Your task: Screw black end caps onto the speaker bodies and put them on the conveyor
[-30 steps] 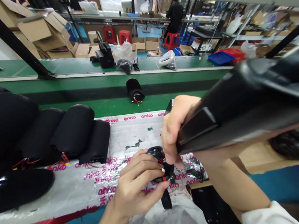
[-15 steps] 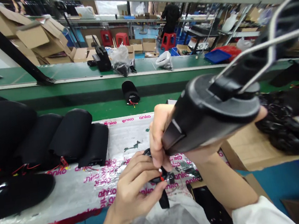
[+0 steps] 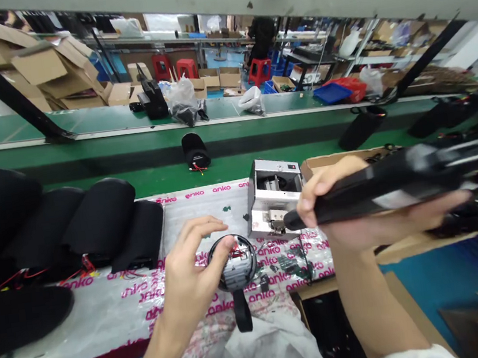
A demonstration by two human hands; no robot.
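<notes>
Round black part on the printed plastic sheet, left fingertips on its rim; right hand gripping a long black tool.

The round black part [image 3: 235, 262], with a grey inner piece and red wires showing inside, lies on the plastic sheet [image 3: 118, 301] printed with pink "anko" lettering at the near edge of the bench. The left hand [image 3: 190, 278] rests beside it with fingers spread, fingertips touching its left rim, not closed around it. The right hand [image 3: 347, 212] is clenched around a long black tool [image 3: 380, 190] held level, its tip pointing left toward a small metal box [image 3: 274, 203] just behind the part. Black fabric-covered cylinders [image 3: 96, 220] lie in a row to the left. Beyond runs a green conveyor [image 3: 131, 151] carrying another black cylinder [image 3: 195, 150].
</notes>
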